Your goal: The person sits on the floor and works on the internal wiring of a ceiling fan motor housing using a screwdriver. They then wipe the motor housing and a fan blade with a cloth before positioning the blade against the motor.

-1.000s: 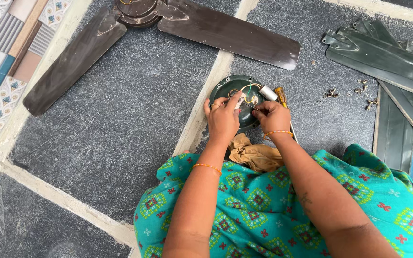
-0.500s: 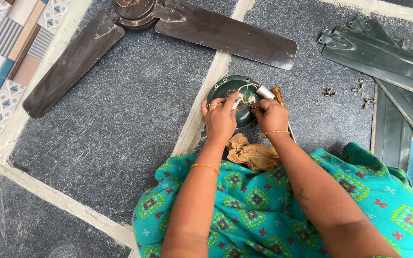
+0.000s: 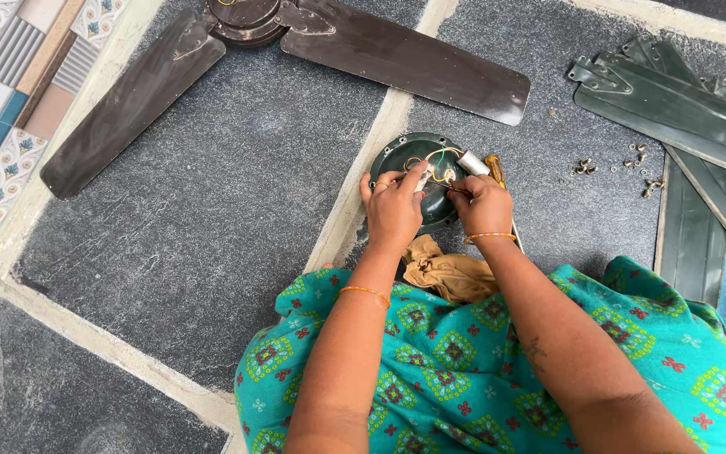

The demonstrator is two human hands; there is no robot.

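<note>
**Fan motor housing, wiring under hand**

Fan motor housing (image 3: 430,181): round, dark green, open side up, on the grey stone floor (image 3: 212,210) just above centre of the frame, straddling a pale grout line. It sits close to the knees, so both arms reach it without stretching.

Wires (image 3: 434,160): thin, yellow and pale, looped inside the housing. The left hand (image 3: 394,208) pinches a white wire end between fingertips, its palm resting on the rim, apparently to steady it. The right hand (image 3: 481,203) is closed around the strands at the right edge.

White cylinder (image 3: 472,163): lies on the housing's upper right rim, tied to the wires.

Tan cloth (image 3: 447,273): crumpled below the housing, in the lap.

Screws (image 3: 623,164): scattered at right, kept loose beside the stacked green blades (image 3: 682,101).

Brown fan (image 3: 254,17): upper frame, two blades attached and spread.
</note>
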